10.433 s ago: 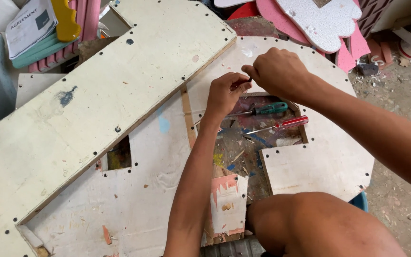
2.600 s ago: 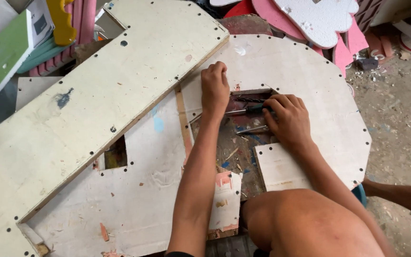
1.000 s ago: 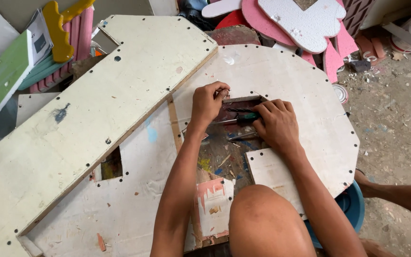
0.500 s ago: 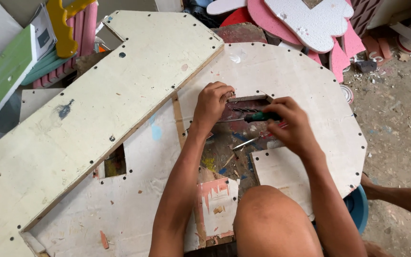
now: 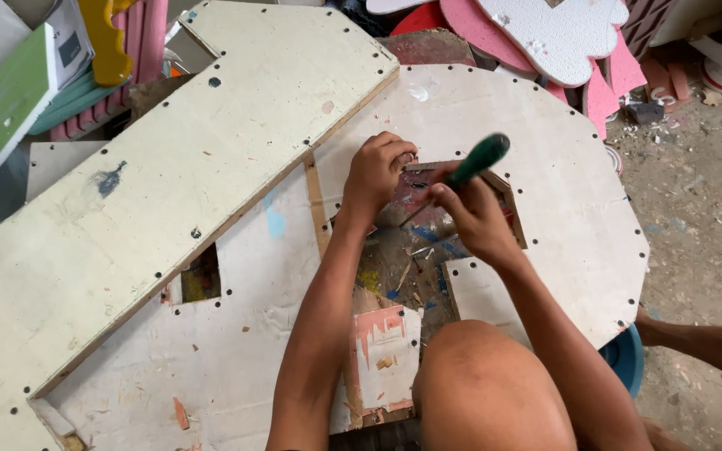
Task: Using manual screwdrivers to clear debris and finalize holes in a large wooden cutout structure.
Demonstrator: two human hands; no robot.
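The right hand (image 5: 474, 221) grips a green-handled screwdriver (image 5: 461, 174), shaft slanting down-left toward the left hand (image 5: 378, 171), whose fingers pinch something small at the cut-out's edge.

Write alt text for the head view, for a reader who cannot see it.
Seen from above, the right hand holds a green-handled screwdriver tilted down into an opening in a pale round board, while the left hand rests closed at the opening's edge. A long pale panel lies across the board's left.
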